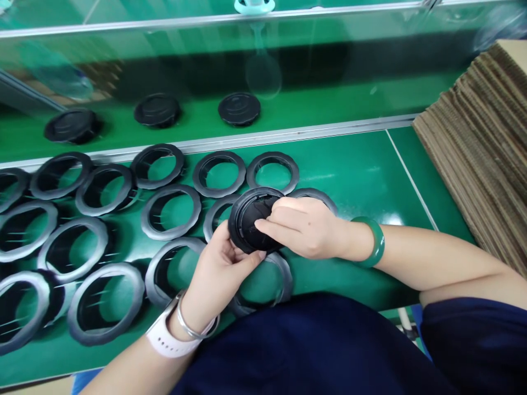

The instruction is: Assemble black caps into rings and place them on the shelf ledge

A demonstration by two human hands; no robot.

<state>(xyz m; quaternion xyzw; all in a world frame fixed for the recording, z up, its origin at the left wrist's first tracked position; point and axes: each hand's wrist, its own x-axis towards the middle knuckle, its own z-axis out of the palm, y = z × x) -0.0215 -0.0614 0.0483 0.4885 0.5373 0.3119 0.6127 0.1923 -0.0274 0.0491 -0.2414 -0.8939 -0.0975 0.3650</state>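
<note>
A round black disc-shaped part (251,219) with a raised rim is held over the green bench. My left hand (224,263) grips its lower left edge, thumb at the bottom and fingers underneath. My right hand (307,227) is closed over its right side, with fingertips against the inner face; whether they pinch something small cannot be made out. Black rings lie around and partly beneath the hands, among them one ring (284,274) below the disc and one ring (315,193) mostly hidden behind my right hand.
Several more black rings (106,270) cover the green bench (354,164) to the left. Three black round caps (239,108) sit behind a metal strip (321,130), before a glossy panel. Stacked cardboard (477,137) stands at the right.
</note>
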